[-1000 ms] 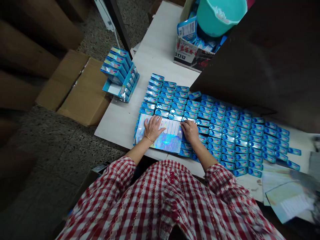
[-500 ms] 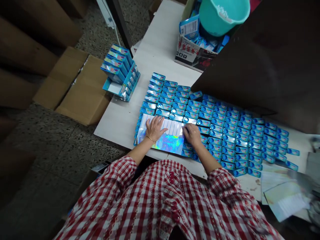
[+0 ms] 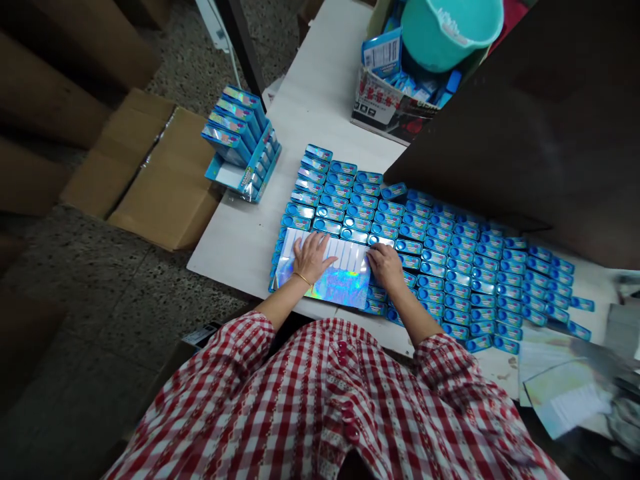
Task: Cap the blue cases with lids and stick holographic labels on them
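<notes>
Holographic sheet [image 3: 340, 283] lies flat at the near-left corner of the block of small blue boxes [image 3: 450, 267], covering several of them, close to the near edge of the white table [image 3: 240, 247]; its far half is white with strips, its near half is shiny rainbow foil. Left hand [image 3: 311, 257] lies palm down on the sheet's left-centre, fingers spread apart and flat, holding nothing, thin gold bracelet [image 3: 301, 278] on the wrist. Right hand [image 3: 385, 263] sits at the sheet's right edge, knuckles up, fingers together and curled down onto the edge; cannot tell if they pinch it or just press. Boxes run in tight rows away to the right across the table, touching each other. Beyond them on the right, a big dark panel [image 3: 525, 120] hangs over the table. At the far left table edge, a tilted blue display tray [image 3: 243, 143] stacked with packs, well apart from the sheet. Far end: printed carton [image 3: 385, 107] of blue packs with a teal bucket [image 3: 447, 30] on top. On the floor to the left, a flat cardboard carton [image 3: 150, 180]. Near right corner: loose shiny sheets [image 3: 565, 393]. Red-and-white checked shirt [image 3: 325, 407] fills the bottom.
</notes>
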Demonstrator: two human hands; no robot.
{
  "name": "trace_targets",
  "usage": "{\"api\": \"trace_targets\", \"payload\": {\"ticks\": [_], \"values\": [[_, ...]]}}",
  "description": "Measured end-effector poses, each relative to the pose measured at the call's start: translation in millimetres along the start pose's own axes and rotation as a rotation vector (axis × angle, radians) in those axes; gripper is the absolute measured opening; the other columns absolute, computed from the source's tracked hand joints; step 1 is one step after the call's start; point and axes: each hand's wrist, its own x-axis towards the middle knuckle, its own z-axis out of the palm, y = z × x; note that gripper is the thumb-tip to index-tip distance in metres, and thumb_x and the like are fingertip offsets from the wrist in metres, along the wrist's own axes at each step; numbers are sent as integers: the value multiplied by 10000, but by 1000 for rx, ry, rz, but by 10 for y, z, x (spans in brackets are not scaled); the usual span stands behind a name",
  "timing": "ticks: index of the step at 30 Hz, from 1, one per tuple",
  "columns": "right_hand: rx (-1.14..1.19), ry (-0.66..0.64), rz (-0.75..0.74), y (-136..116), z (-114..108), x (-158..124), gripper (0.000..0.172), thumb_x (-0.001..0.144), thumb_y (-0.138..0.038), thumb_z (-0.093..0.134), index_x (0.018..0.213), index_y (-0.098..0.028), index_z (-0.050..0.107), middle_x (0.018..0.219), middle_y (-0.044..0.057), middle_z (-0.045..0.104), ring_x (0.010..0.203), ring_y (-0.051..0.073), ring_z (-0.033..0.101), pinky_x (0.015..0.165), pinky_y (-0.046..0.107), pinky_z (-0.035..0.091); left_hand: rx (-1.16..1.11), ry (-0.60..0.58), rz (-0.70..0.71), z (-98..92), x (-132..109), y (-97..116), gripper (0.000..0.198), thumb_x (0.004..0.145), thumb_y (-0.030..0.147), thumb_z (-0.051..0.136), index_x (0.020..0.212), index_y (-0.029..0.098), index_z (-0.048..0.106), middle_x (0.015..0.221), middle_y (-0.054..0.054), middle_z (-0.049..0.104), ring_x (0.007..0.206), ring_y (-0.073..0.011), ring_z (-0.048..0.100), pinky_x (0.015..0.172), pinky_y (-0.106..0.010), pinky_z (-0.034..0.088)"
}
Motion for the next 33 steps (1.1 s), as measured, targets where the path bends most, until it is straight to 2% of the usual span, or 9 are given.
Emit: {"api": "trace_targets", "payload": {"ticks": [7, 13, 16, 18, 21, 25, 27, 29, 33], "values": [[-44, -18, 32, 31, -11, 61, 368, 901, -377, 445, 1183, -188, 587, 1163, 123, 572, 975, 257, 481, 795, 384, 378, 1, 32, 19, -19, -15, 1, 626, 808, 509, 516, 1345, 198, 428, 1338, -155, 476, 1289, -303, 351, 1065, -503, 147], [-55, 1, 20, -9, 51, 21, 315, 935, -301, 378, 1057, -195, 649, 1053, 93, 634, 921, 220, 504, 763, 350, 374, 5, 54, 9, 2, -40, -6, 641, 803, 517, 518, 1348, 194, 419, 1335, -160, 473, 1294, -306, 338, 1060, -499, 154], [-18, -26, 5, -2, -16, 26, 289, 927, -276, 391, 957, -183, 663, 1030, 101, 638, 911, 219, 513, 771, 352, 382, -15, 38, -4, 2, -38, -8, 643, 799, 511, 529, 1351, 201, 417, 1336, -162, 474, 1300, -309, 333, 1061, -498, 153], [36, -65, -9, -10, -159, 41, 266, 914, -265, 405, 897, -176, 656, 1005, 108, 640, 892, 221, 526, 770, 356, 391, -33, 32, -8, -3, -31, -9, 640, 799, 510, 532, 1353, 210, 417, 1345, -157, 471, 1306, -307, 332, 1062, -496, 151], [224, -68, 3, -62, -532, 82, 218, 887, -274, 434, 847, -181, 628, 948, 106, 635, 888, 218, 548, 785, 353, 412, -65, 15, -13, -14, -18, -3, 625, 797, 494, 543, 1349, 226, 423, 1356, -146, 468, 1309, -305, 337, 1064, -502, 148], [531, -63, 204, -171, -1014, 249, 163, 819, -311, 508, 752, -195, 600, 750, 39, 616, 701, 165, 549, 647, 293, 426, -135, -6, -45, -65, 4, 37, 561, 785, 438, 588, 1297, 233, 487, 1361, -139, 473, 1315, -303, 334, 1069, -520, 129], [676, -86, 341, -230, -1084, 388, 179, 775, -347, 553, 706, -188, 597, 639, 3, 580, 585, 128, 504, 551, 259, 386, -235, 17, -62, -125, 23, 64, 452, 801, 414, 575, 1213, 229, 565, 1354, -122, 488, 1320, -294, 332, 1079, -518, 118], [821, -111, 438, -295, -1027, 535, 206, 726, -379, 598, 679, -178, 600, 587, -13, 558, 548, 112, 483, 520, 246, 363, -449, 46, -86, -210, 52, 86, 363, 840, 422, 508, 1114, 216, 629, 1322, -104, 523, 1296, -268, 375, 1082, -481, 173], [1075, -135, 540, -455, -745, 763, 244, 647, -408, 663, 666, -171, 604, 576, -18, 564, 540, 108, 503, 529, 249, 382, -1187, 23, -334, -399, 145, 77, 521, 889, 534, 310, 1085, 178, 637, 1152, -112, 630, 1083, -210, 571, 888, -357, 424]]}}
